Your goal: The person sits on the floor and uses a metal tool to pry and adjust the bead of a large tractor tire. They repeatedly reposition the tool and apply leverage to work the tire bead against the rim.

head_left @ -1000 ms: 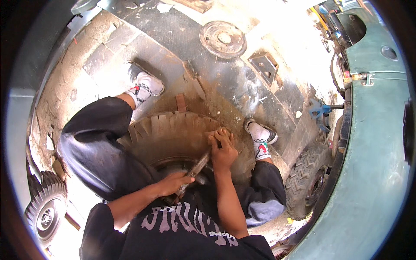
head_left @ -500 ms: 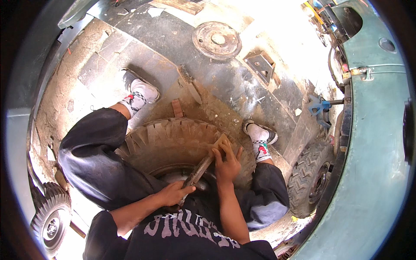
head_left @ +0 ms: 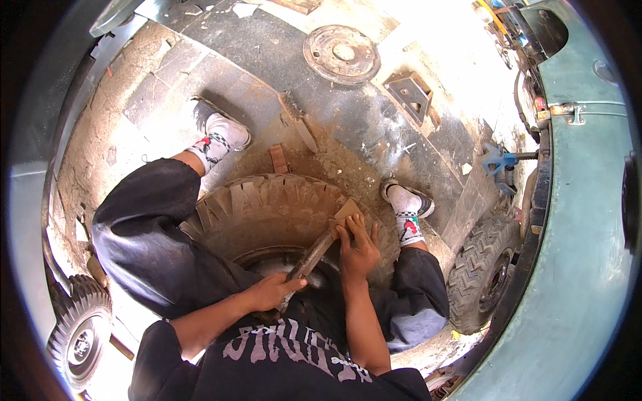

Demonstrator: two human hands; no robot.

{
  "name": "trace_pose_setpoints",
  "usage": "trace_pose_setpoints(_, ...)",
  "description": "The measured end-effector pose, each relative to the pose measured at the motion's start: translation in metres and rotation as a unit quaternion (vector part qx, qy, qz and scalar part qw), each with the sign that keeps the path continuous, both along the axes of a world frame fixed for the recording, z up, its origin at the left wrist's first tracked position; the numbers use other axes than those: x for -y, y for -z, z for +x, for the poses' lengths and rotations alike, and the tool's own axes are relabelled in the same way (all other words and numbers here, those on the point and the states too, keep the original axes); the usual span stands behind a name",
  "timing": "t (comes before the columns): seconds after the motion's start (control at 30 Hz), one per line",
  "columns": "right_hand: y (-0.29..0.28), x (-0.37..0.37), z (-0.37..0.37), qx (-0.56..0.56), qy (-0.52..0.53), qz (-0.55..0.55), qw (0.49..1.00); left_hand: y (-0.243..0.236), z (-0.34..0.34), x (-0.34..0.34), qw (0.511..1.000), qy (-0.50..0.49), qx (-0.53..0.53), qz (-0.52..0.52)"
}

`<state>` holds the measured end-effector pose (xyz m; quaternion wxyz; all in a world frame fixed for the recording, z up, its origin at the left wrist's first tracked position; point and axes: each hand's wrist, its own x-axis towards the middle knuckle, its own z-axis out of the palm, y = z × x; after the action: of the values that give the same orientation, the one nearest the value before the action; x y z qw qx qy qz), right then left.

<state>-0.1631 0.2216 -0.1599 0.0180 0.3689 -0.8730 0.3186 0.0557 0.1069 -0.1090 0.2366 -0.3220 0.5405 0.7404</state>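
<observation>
A big knobby tyre (head_left: 267, 214) caked with brown dirt stands upright between my knees. My left hand (head_left: 271, 291) grips the lower end of a long flat-bladed scraper (head_left: 319, 246). The tool slants up and right, and its broad tip rests on the tyre's tread. My right hand (head_left: 358, 247) is pressed on the tool's upper part, just below the tip, fingers spread against the tread. My white shoes stand left (head_left: 224, 137) and right (head_left: 408, 200) of the tyre.
A round metal disc (head_left: 342, 53) and a triangular metal bracket (head_left: 409, 97) lie on the dark floor ahead. A brush (head_left: 294, 117) lies beyond the tyre. A green vehicle body (head_left: 588, 220) with a mounted wheel (head_left: 485, 274) fills the right. Another wheel (head_left: 80, 337) lies lower left.
My head has shifted, so the view now sits lower. Both hands have stayed on the scraper, whose tip has worked slightly along the tread.
</observation>
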Motion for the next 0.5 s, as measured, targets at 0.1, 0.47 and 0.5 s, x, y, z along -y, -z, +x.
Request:
trace_pose_setpoints(0.1, 0.000, 0.018, 0.000, -0.001, -0.015, -0.005, 1.000, 0.012, 0.002, -0.009, 0.998, 0.044, 0.011, -0.046)
trace_pose_setpoints(0.47, -0.006, -0.004, 0.000, 0.016, -0.002, 0.006, 1.000, 0.021, 0.006, -0.007, 0.998, -0.036, 0.016, 0.055)
trace_pose_setpoints(0.5, -0.003, -0.003, -0.006, -0.006, -0.023, 0.010, 1.000, 0.021, 0.004, -0.009, 0.997, -0.048, -0.002, 0.059)
